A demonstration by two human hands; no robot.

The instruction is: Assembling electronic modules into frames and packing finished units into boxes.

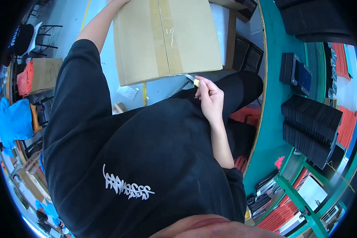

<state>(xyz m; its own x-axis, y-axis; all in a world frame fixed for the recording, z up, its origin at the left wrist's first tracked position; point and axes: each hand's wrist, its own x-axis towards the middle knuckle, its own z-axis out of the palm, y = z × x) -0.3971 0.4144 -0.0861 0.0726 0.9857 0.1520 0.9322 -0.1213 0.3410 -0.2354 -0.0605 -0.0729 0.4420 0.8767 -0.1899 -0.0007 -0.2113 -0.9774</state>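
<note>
So we've got a big cardboard box [200, 37] at the top centre of the frame, tilted a little, with its far end running out of view. Brown tape [171, 51] goes down the middle, with a thin dark line along it and a white scribble near the centre.

Our right hand [212, 97], just right of centre, is closed around a knife [196, 82] with some yellow on its handle. The blade points up and left and the tip is right by the box's lower edge, but honestly we can't tell if it's actually touching. Our left hand [118, 1] is up at the top edge of the frame, by the box's upper left side. It's mostly cut off, so we can't tell if it's gripping or just resting there.

We're wearing a black shirt [158, 146] with white lettering, which fills the middle and bottom. A bit of clear plastic [127, 93] lies on the floor [105, 71], left of centre.

A green table [270, 79] runs down the right side, with a black stack [310, 125] on it and red sheets [347, 127] past that. Over at the left there's a smaller carton [47, 75] and, lower down, some blue cloth [18, 119].
</note>
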